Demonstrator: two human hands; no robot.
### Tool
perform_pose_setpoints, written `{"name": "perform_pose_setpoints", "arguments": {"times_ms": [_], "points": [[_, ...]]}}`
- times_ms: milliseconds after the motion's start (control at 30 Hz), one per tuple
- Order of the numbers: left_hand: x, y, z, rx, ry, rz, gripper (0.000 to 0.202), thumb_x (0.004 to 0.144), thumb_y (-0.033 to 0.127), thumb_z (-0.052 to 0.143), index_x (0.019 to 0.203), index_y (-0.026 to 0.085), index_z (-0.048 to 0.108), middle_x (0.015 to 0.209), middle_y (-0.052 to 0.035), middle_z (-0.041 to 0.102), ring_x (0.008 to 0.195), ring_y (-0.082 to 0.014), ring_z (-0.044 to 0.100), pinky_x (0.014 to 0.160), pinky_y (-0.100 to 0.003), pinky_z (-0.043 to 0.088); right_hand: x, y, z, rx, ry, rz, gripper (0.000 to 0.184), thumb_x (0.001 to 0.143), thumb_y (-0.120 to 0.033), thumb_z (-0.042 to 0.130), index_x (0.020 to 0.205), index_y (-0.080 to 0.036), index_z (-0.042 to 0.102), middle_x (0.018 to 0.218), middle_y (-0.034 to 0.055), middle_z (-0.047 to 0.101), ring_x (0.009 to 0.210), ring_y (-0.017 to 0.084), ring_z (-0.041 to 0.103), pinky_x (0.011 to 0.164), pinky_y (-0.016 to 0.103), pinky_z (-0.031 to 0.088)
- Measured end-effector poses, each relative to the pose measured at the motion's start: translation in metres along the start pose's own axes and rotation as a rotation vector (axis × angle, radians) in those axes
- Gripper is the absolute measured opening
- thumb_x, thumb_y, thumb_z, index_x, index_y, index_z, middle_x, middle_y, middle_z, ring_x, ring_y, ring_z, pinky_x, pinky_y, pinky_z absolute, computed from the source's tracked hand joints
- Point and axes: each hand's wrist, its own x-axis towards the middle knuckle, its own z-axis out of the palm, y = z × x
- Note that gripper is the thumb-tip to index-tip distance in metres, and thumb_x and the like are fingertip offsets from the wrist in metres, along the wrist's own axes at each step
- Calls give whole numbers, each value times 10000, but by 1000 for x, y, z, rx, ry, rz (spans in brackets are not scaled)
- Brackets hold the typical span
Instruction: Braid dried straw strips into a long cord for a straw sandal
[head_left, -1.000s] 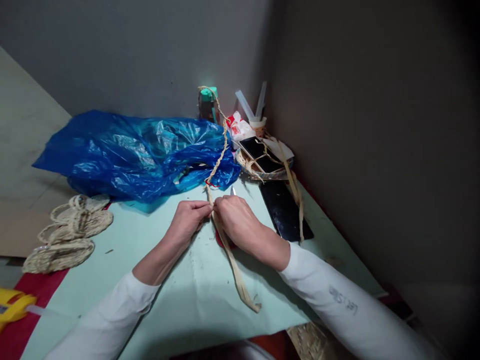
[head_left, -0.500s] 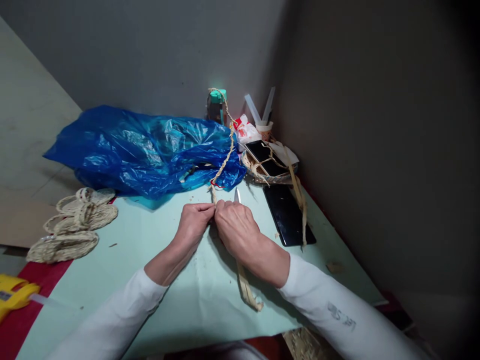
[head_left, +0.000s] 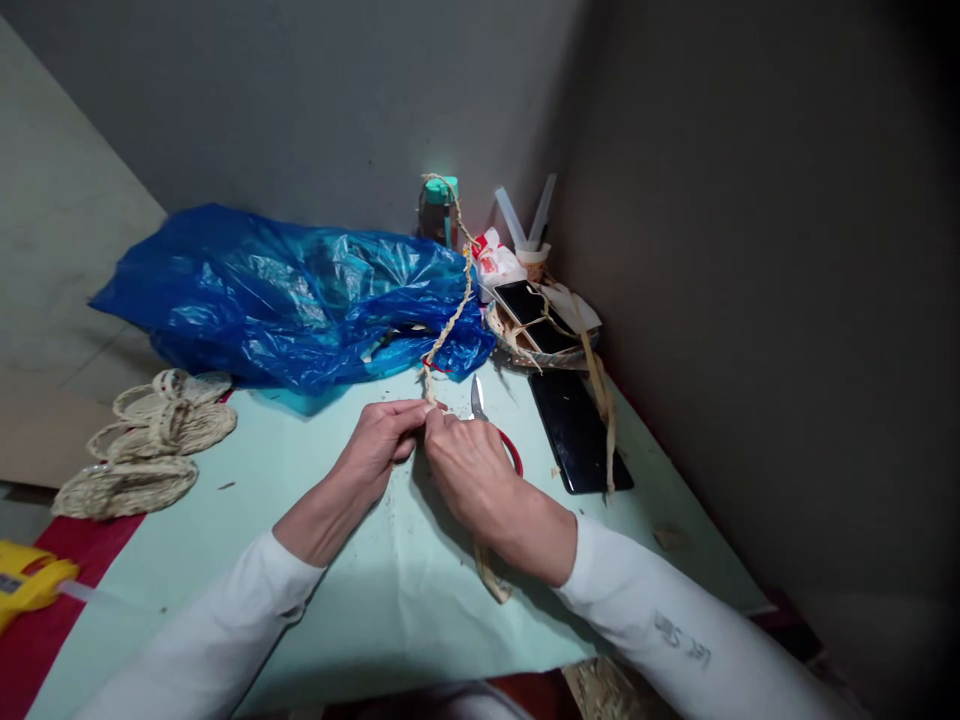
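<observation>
At far left, a yellow glue gun [head_left: 34, 585] sits at the edge of the tabletop [head_left: 322, 610], which is covered in pale green. Beyond it lie woven straw slippers [head_left: 172, 425], close together. A crumpled blue plastic bag [head_left: 262, 300] spreads along the back.

Near the middle, the left hand [head_left: 373, 438] comes in from a white sleeve, thumb and forefinger pinched narrow on a twisted straw cord [head_left: 454, 320]. The cord runs away from the fingers, past a bit of red thread [head_left: 435, 366], over the bag's right end and up to a bottle with a green lid [head_left: 440, 215]. The right hand [head_left: 472, 460] meets the left, its fingers closed on the same cord; exactly how they grip is hidden. A loose strip of straw [head_left: 491, 578] shows below the right wrist.

Red-handled scissors [head_left: 478, 398] lie partly behind the right hand, blades pointing away; whether they touch it, I cannot tell. If either pinch slackens, the twist could unwind; a hard pull could split the straw. The scissors are close enough to nick a knuckle or snag the strip if the right hand slides carelessly.

Farther right are a shallow basket [head_left: 525, 356] holding a phone [head_left: 519, 297], and a larger dark device [head_left: 566, 435].
</observation>
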Motion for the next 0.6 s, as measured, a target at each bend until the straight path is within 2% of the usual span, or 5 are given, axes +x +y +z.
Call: {"name": "perform_pose_setpoints", "arguments": {"times_ms": [133,200,267,433,600], "points": [[1,-1,-2,-35,28,-39,239,647,267,729,802,87,721,498,45,447,397,-15,178,418,-223,45,-2,21,-17,184,-9,7,247,935,-235,378,913,-142,606,785,112,665,681,231,629,597,313,391],[0,1,-3,-49,12,-33,244,653,263,730,814,81,720,535,22,501,397,-10,183,413,-224,43,-1,33,-25,307,65,70,308,949,-326,380,841,-156,613,792,99,670,685,208,613,612,301,363],[-1,4,-3,-53,-26,-31,250,662,264,727,829,79,719,590,-5,553,398,-6,186,409,-228,37,3,43,-26,456,126,102,307,957,-302,367,837,-149,605,793,81,661,706,175,589,639,279,351],[-5,10,-2,-27,-47,-14,279,652,279,735,849,84,710,587,-7,565,391,-8,196,405,-227,43,19,48,-3,883,24,19,285,950,-277,374,903,-130,614,827,50,649,745,136,554,664,239,354],[-4,12,-3,-31,-49,-21,314,636,283,744,874,105,640,615,-12,612,364,-4,240,392,-206,76,28,45,8,1084,28,77,272,918,-271,426,906,-111,646,792,37,630,716,125,529,652,230,361]]}}
